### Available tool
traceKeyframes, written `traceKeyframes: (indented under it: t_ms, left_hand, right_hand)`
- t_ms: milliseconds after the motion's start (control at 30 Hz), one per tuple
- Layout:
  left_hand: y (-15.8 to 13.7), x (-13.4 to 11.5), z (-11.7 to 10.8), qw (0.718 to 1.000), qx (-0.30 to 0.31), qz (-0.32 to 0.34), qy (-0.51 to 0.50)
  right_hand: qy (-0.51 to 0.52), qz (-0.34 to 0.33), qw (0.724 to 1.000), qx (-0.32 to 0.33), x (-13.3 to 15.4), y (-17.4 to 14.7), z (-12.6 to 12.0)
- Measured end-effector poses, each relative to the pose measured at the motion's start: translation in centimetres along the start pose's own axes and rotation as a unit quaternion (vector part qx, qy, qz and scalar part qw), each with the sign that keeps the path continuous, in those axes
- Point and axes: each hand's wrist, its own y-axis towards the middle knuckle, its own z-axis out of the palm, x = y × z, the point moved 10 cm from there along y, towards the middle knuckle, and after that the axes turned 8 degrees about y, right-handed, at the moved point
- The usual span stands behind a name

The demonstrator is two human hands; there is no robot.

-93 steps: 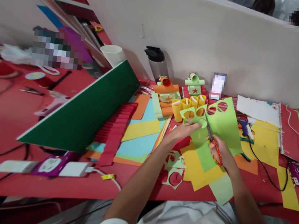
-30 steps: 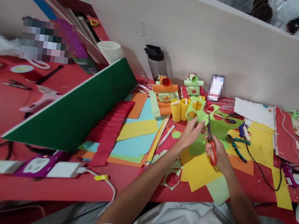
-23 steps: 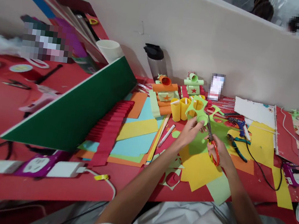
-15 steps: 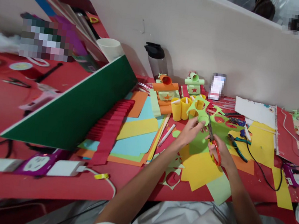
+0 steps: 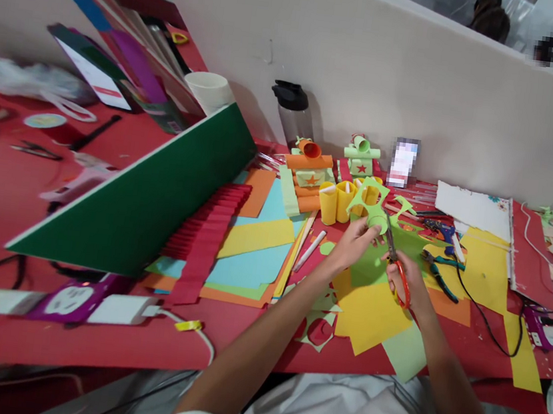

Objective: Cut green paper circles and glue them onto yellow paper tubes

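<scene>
I see the person at a red table (image 5: 148, 349), both hands close together above a light green sheet (image 5: 366, 272). The left hand (image 5: 354, 245) has thumb and fingers pinched on the green paper (image 5: 378, 225), a piece with round holes, at its lower round part. This paper is held up in front of the yellow tubes (image 5: 328, 204). The right hand (image 5: 403, 275) has its fingers closed around the red handles of the scissors (image 5: 391, 244), and the blades point away from the person, just beside the round part. If the blades bite the paper, I cannot tell.

Under the wrists lies yellow paper (image 5: 371, 316). To the right of the scissors are the pliers (image 5: 442, 278), with green handles, and behind them a blue tool (image 5: 447, 232). Behind the tubes stand two paper models, one orange (image 5: 311, 179) and one green with a red star (image 5: 360, 167). Further back, near the white wall (image 5: 355, 62), there are a bottle (image 5: 294, 114) and a leaning phone (image 5: 403, 162).
</scene>
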Motion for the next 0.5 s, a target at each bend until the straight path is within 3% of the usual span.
traceKeyframes:
  t_ms: [367,500]
  left_hand:
    - [-0.1,-1.2,-0.3,0.999,0.032,-0.002,0.035]
    - [0.1,-0.9,-0.4,0.998,0.047,-0.009,0.046]
  right_hand:
    - [-0.112,-0.013,0.993,0.019,2.0,-0.1,-0.7]
    - [-0.151,-0.008,0.988,-0.004,2.7,-0.3,-1.2]
